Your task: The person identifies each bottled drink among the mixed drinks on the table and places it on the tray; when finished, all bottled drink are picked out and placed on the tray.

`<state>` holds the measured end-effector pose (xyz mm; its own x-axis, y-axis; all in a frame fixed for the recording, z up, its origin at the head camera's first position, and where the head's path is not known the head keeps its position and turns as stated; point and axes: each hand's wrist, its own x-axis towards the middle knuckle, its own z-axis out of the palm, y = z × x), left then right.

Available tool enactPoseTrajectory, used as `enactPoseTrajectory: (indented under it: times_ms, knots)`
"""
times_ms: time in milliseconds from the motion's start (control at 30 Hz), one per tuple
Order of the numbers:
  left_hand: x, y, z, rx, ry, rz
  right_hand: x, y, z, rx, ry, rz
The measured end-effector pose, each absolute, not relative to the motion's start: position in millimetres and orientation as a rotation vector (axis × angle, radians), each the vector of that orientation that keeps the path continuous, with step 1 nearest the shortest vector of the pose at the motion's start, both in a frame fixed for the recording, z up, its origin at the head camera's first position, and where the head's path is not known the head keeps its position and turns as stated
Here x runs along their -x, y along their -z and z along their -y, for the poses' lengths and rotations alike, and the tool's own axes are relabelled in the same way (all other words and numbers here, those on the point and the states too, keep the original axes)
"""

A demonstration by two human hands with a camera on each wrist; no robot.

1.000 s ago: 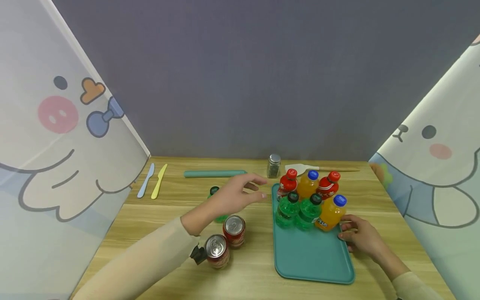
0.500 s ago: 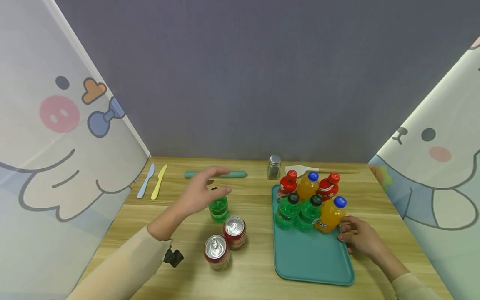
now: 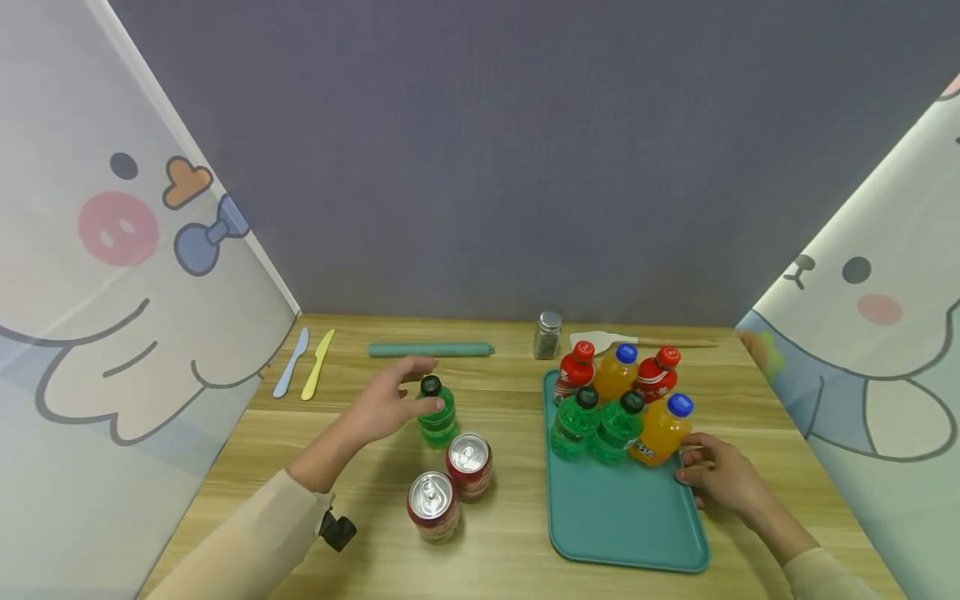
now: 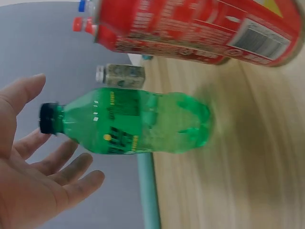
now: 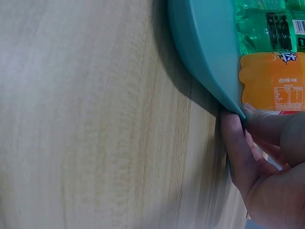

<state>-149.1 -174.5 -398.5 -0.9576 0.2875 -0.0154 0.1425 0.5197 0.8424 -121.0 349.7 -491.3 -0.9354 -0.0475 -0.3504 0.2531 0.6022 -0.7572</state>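
My left hand (image 3: 386,403) is spread beside a green soda bottle (image 3: 438,421) with a black cap, thumb and fingers on either side of its neck. In the left wrist view the bottle (image 4: 138,121) stands upright on the wood, and the fingers (image 4: 71,164) are apart and relaxed. With thumb and fingers, my right hand (image 3: 716,473) pinches the right rim of a teal tray (image 3: 622,521); the right wrist view shows the tray edge (image 5: 205,71) between them. Standing on the tray are two green bottles (image 3: 575,423), two orange soda bottles (image 3: 662,429) and two red-capped bottles (image 3: 656,375).
Two red soda cans (image 3: 433,504) stand in front of the left hand's bottle. Along the back lie a teal rod (image 3: 431,350) and a white spatula (image 3: 600,340), with a spice jar (image 3: 548,335) between. Blue and yellow knives (image 3: 318,364) lie at the left.
My left hand has moved left from near the tray, then down to the neck of the lone green bottle. The right hand stays on the tray's rim.
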Motion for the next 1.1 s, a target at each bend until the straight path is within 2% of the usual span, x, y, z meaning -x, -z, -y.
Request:
enactPoseTrajectory:
  times_ms: [633, 1100]
  knots:
    - [153.0, 426.8, 174.9, -0.286, -1.457, -2.578, 118.8, 494.0, -353.1, -0.16, 1.271, -2.497]
    - [155.3, 429.0, 177.7, -0.367, -1.457, -2.711, 118.7, 492.7, -351.4, -0.16, 1.261, -2.51]
